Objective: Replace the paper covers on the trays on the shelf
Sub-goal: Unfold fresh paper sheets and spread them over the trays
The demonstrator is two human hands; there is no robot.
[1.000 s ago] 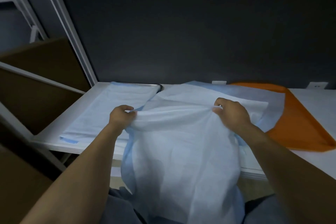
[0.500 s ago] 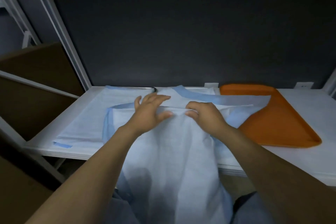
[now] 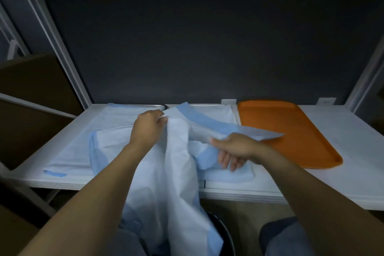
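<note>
A large pale blue paper cover (image 3: 174, 172) lies crumpled on the white shelf (image 3: 342, 172) and hangs over its front edge toward my lap. My left hand (image 3: 147, 129) pinches the sheet's upper edge near the shelf's middle. My right hand (image 3: 234, 148) grips a fold with a darker blue border, fingers curled under it. A bare orange tray (image 3: 291, 131) sits to the right of the sheet, its near-left edge under the paper's corner. At the left, a tray wrapped in paper (image 3: 83, 147) lies flat.
A dark back panel (image 3: 187, 48) closes the shelf bay, with grey uprights at both sides. Brown cardboard (image 3: 31, 93) stands to the left. A dark round bin rim (image 3: 224, 233) shows below the shelf between my knees.
My hands have moved apart again: the left slid up to the sheet's top edge, the right dropped lower and rightward with a fold. The paper is more bunched and twisted.
</note>
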